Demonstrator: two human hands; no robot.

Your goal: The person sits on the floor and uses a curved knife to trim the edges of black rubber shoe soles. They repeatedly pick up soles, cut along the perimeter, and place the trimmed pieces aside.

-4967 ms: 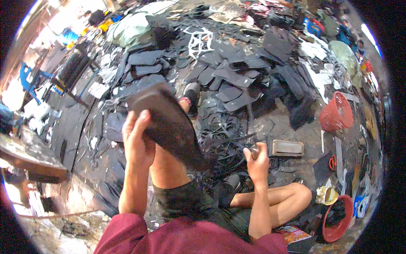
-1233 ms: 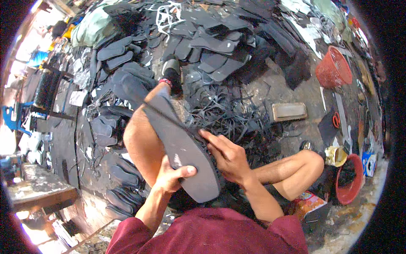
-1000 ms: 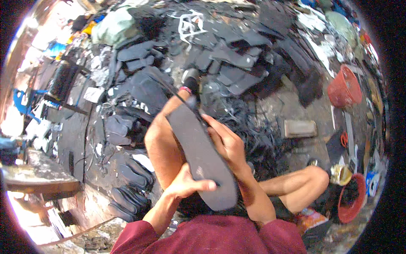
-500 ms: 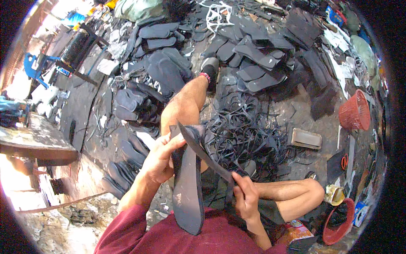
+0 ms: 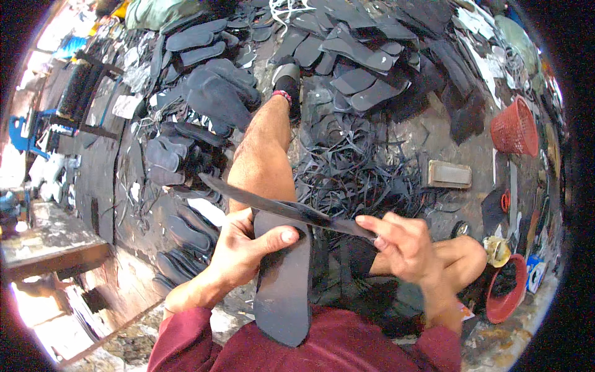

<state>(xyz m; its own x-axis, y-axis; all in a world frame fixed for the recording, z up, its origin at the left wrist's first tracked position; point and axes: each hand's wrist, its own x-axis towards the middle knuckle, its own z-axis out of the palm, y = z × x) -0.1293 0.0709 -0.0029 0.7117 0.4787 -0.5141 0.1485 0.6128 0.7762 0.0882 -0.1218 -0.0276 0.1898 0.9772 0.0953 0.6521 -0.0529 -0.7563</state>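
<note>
My left hand (image 5: 251, 245) is closed round the upper part of a flat black shoe sole (image 5: 282, 291), thumb on its face. The sole's wide lower end rests against my maroon shirt. In my right hand (image 5: 406, 248) is one end of a long, thin dark strip (image 5: 273, 206), pinched between the fingers. The strip lies across the sole's top end, and its tapered tip reaches left past my left hand. Whether the strip is rubber or a blade, I cannot tell. My outstretched leg (image 5: 263, 152) passes behind the sole.
A tangled heap of black offcuts (image 5: 353, 161) lies beyond my right hand. Stacked black soles (image 5: 365, 84) and more soles (image 5: 217, 93) cover the far floor. At right are a pale oblong block (image 5: 449, 174), a red basket (image 5: 514, 127) and orange-handled scissors (image 5: 506, 201).
My right hand has risen and moved right with the strip, which has swung from steep to nearly level across the sole. My left thumb now lies further over the sole's face.
</note>
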